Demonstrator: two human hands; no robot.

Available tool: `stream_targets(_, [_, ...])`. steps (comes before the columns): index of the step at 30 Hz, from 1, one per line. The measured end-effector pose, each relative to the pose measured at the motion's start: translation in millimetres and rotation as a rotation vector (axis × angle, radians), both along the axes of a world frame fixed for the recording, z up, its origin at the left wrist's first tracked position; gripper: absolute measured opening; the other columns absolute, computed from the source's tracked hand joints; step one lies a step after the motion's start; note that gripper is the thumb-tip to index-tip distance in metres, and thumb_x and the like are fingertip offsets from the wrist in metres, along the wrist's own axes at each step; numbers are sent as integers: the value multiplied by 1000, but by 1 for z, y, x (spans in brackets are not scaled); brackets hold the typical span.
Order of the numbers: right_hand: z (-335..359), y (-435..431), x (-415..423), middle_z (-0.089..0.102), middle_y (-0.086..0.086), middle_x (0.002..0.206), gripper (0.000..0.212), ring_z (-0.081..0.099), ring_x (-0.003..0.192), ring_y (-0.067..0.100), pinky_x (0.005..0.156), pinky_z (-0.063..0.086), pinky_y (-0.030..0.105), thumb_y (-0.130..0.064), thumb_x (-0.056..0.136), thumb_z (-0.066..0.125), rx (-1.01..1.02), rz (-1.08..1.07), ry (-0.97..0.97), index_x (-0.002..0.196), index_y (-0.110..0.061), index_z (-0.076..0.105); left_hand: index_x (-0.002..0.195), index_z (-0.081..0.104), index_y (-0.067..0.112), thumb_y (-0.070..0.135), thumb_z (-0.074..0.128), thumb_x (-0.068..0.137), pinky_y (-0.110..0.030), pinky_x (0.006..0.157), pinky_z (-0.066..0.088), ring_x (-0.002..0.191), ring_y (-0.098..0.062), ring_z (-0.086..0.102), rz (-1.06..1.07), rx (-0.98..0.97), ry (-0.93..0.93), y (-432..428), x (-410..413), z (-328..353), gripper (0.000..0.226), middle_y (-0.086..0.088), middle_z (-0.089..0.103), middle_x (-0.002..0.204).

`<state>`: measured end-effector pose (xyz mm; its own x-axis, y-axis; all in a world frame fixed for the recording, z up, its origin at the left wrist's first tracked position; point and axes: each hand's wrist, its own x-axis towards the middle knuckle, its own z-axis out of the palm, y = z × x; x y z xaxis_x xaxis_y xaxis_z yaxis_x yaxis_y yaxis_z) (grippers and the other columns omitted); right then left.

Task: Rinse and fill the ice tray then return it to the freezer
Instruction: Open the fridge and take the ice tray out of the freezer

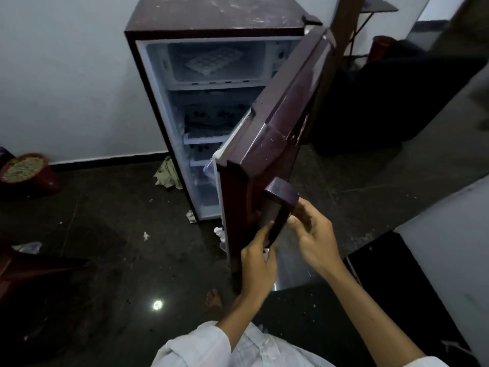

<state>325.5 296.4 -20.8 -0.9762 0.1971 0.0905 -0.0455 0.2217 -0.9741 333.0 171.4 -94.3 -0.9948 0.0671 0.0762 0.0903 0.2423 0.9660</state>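
Left hand (258, 260) clasps the door handle (283, 194); right hand (313, 235) seemingly clasps it too; ice tray (213, 60) lies in freezer (158, 66).

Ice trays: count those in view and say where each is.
1. The ice tray lies in the freezer compartment at the top of the fridge; the open door may hide others.

1 ice tray (213, 60) on freezer shelf (185, 78); floor (105, 234): fridge (217, 14), pot (29, 178), rag (166, 174) (crumpled), scraps (146, 235).
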Motion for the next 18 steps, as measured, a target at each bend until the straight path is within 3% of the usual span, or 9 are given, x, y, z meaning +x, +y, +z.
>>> stream_targets(5, [-2, 40, 28, 66, -17, 123, 40, 58, 120, 1, 98, 46, 16, -1, 99, 52, -8, -123, -7, 132, -21, 58, 154, 33, 29, 10, 64, 95, -36, 117, 38, 144, -3, 37, -344, -42, -85, 30, 17, -1, 69, 9, 40, 157])
stream_targets(8, [-3, 59, 43, 66, -13, 125, 37, 57, 122, 0, 101, 46, 19, -5, 100, 51, -3, -250, -27, 131, -23, 59, 160, 15, 29, 16, 63, 96, -31, 124, 23, 150, 3, 15, -521, -94, -122, 49, 22, 2, 81, 15, 17, 166])
stream_targets(11, [-2, 67, 56, 68, -15, 115, 27, 61, 111, -2, 94, 51, 19, -12, 98, 57, 65, -520, 2, 120, -25, 65, 159, 5, 32, 21, 61, 98, -23, 124, 14, 151, 6, 5, -671, -127, -114, 63, 26, 10, 84, 18, 5, 167])
stream_targets(14, [-1, 64, 73, 68, -9, 110, 21, 63, 104, 0, 88, 54, 23, -20, 96, 60, 164, -787, 54, 115, -19, 67, 157, 16, 31, 24, 58, 100, -12, 120, 15, 148, 11, 12, -802, -145, -42, 63, 30, 23, 71, 20, 15, 163])
stream_targets(16, [2, 63, 83, 67, -6, 109, 23, 63, 103, 2, 86, 54, 21, -22, 94, 62, 195, -870, 87, 115, -16, 67, 150, 34, 33, 22, 58, 100, -12, 116, 26, 141, 13, 29, -869, -138, 61, 59, 28, 34, 56, 23, 35, 153])
stream_targets(18, [5, 55, 89, 66, -6, 109, 26, 64, 103, 3, 86, 54, 18, -21, 91, 66, 237, -832, 123, 116, -15, 67, 136, 54, 31, 14, 61, 98, -16, 105, 44, 126, 9, 52, -723, -79, 197, 46, 25, 42, 42, 22, 56, 134])
